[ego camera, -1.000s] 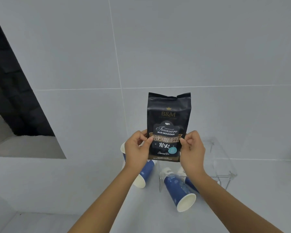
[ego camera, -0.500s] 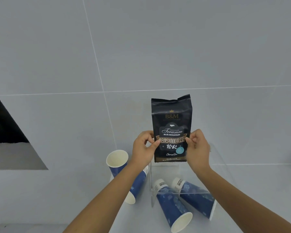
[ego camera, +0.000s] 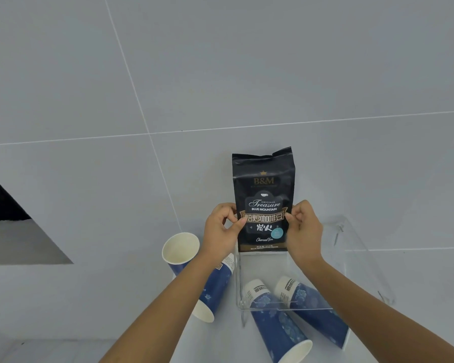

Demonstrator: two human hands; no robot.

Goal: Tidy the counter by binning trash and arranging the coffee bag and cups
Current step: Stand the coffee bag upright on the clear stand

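Standing the coffee bag (ego camera: 263, 200) upright

Our left hand (ego camera: 222, 231) and right hand (ego camera: 303, 231) pinch its 2 side edges, fingers pressed on — we lower it squarely at the clear tray's (ego camera: 357, 260) back, base flat.

I see a pale grey counter (ego camera: 417, 279) running up to a tiled wall of the same tone. On it stands a clear acrylic stand (ego camera: 357, 260), and I can see through it to the surface below. Two blue paper cups lie on their sides with their bases under that stand and their mouths toward me: one at the middle (ego camera: 275, 323), one just to its right (ego camera: 315, 310). Left of the stand, an upright blue cup (ego camera: 180, 251) shows its white inside, and another blue cup (ego camera: 215, 289) lies tipped beside it, partly hidden by a forearm. I cannot tell whether those two touch
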